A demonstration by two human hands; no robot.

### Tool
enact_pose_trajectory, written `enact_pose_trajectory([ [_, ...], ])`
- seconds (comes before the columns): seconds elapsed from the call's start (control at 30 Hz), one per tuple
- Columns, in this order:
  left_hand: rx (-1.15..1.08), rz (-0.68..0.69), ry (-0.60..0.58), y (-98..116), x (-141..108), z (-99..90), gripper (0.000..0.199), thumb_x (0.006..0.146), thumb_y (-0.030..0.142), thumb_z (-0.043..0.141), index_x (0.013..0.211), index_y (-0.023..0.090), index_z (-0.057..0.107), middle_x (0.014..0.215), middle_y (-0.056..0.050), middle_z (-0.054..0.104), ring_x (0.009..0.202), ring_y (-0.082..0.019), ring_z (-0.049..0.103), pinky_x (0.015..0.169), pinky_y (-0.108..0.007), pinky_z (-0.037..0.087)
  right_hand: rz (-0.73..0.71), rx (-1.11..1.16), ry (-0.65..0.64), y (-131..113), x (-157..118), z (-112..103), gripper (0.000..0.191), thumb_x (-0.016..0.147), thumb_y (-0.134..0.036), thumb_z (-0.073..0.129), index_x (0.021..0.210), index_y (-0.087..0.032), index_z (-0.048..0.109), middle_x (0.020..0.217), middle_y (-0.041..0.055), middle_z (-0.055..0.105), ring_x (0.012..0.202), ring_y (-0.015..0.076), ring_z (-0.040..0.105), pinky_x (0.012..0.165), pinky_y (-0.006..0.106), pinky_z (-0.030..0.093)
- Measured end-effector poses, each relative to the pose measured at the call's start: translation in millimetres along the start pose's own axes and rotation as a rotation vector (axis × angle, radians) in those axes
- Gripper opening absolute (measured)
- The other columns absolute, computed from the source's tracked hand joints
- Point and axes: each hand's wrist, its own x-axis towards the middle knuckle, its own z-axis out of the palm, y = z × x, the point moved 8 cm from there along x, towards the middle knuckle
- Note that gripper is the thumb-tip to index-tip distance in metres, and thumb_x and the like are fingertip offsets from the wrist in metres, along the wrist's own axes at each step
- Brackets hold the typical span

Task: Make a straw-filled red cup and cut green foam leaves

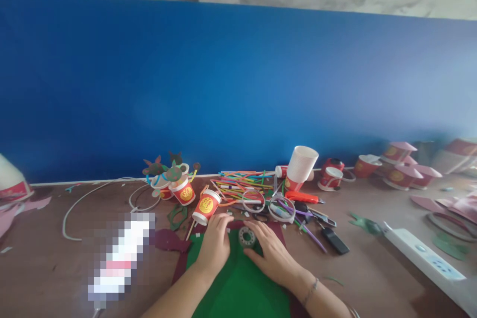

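My left hand (216, 242) lies on a green sheet (242, 288), its fingers stretched forward toward a red-and-white paper cup (207, 206) tilted on its side. My right hand (274, 251) rests at the sheet's right side, thumb and fingers apart around a small grey ring-shaped piece (246, 237) with a hole and dotted rim. Whether the fingers touch the ring I cannot tell. Under the green sheet a dark red sheet (179, 269) shows at the edges. A dark red cut-out (171, 241) is left of my left hand.
Coloured sticks (242, 184), tape rolls (282, 208) and a red cutter (301, 197) lie ahead. Stacked paper cups (301, 166) stand behind them. Decorated cups (182, 190) are at back left. A black key fob (334, 239) and a power strip (425, 253) lie right; a blurred-out phone-like object (122, 256) lies left.
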Motion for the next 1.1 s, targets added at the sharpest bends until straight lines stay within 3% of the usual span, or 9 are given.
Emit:
enact_pose_trajectory([
  [0.13,-0.004,0.054,-0.127,27,-5,5.4,0.028,0.084,0.018,0.043,0.111,0.020,0.053,0.108,-0.011,0.058,0.105,-0.025,0.050,0.092,-0.047,0.041,0.014,-0.006,0.135,8,16,-24,0.028,0.087,-0.020,0.043,0.112,-0.021,0.054,0.108,0.0089,0.060,0.101,0.0216,0.054,0.089,0.037,0.043],
  [0.2,0.000,0.093,-0.204,34,-10,14.5,0.039,0.080,0.030,0.053,0.118,0.020,0.049,0.116,-0.012,0.056,0.112,-0.028,0.047,0.095,-0.049,0.039,0.050,-0.101,0.170,19,33,-35,0.023,0.086,-0.017,0.041,0.095,-0.019,0.062,0.092,0.0072,0.065,0.088,0.0207,0.058,0.082,0.036,0.046],
  [0.27,0.020,0.096,-0.228,33,-13,21.3,0.051,0.076,0.033,0.059,0.123,0.020,0.045,0.122,-0.012,0.053,0.115,-0.030,0.044,0.097,-0.051,0.037,0.075,-0.242,0.104,30,54,-37,0.026,0.085,-0.013,0.039,0.087,-0.018,0.064,0.086,0.0069,0.066,0.086,0.0202,0.059,0.081,0.034,0.045],
  [0.37,0.034,0.065,-0.220,23,-15,26.6,0.049,0.075,0.022,0.057,0.123,0.020,0.045,0.119,-0.011,0.055,0.114,-0.029,0.046,0.097,-0.051,0.037,0.056,-0.449,-0.109,44,84,-23,0.025,0.076,-0.006,0.046,0.086,-0.015,0.066,0.093,0.0098,0.068,0.092,0.0218,0.060,0.084,0.032,0.044],
  [0.5,0.021,0.055,-0.219,18,-13,28.3,0.048,0.076,0.018,0.056,0.123,0.019,0.046,0.117,-0.012,0.056,0.111,-0.028,0.048,0.095,-0.050,0.040,0.047,-0.510,-0.186,48,106,-15,0.029,0.065,-0.003,0.054,0.088,-0.016,0.067,0.095,0.0120,0.068,0.093,0.0252,0.061,0.080,0.032,0.046],
  [0.7,0.006,0.068,-0.178,21,-11,24.4,0.052,0.073,0.014,0.058,0.123,0.019,0.044,0.114,-0.012,0.057,0.109,-0.027,0.050,0.094,-0.048,0.041,0.074,-0.576,-0.279,34,113,-14,0.025,0.074,-0.010,0.052,0.094,-0.016,0.065,0.097,0.0143,0.068,0.091,0.0270,0.063,0.075,0.033,0.047],
  [0.87,-0.001,0.093,-0.165,26,-12,21.5,0.053,0.073,0.016,0.059,0.123,0.021,0.042,0.112,-0.010,0.057,0.108,-0.026,0.050,0.093,-0.047,0.042,0.208,-0.623,-0.335,43,109,-28,0.033,0.081,-0.016,0.049,0.113,-0.018,0.057,0.096,0.0160,0.068,0.090,0.0279,0.065,0.070,0.035,0.048],
  [0.93,0.002,0.095,-0.164,27,-11,21.2,0.052,0.074,0.015,0.059,0.123,0.021,0.042,0.112,-0.010,0.057,0.108,-0.026,0.049,0.093,-0.048,0.042,0.236,-0.619,-0.372,50,106,-36,0.032,0.078,-0.014,0.053,0.109,-0.020,0.060,0.091,0.0131,0.070,0.086,0.0273,0.066,0.067,0.033,0.048],
  [1.1,0.009,0.104,-0.176,29,-11,20.4,0.055,0.071,0.010,0.055,0.123,0.021,0.042,0.112,-0.010,0.056,0.108,-0.026,0.049,0.094,-0.048,0.040,0.251,-0.551,-0.371,61,93,-57,0.018,0.073,-0.006,0.054,0.084,-0.010,0.067,0.086,0.0169,0.069,0.082,0.0262,0.065,0.070,0.031,0.047],
])
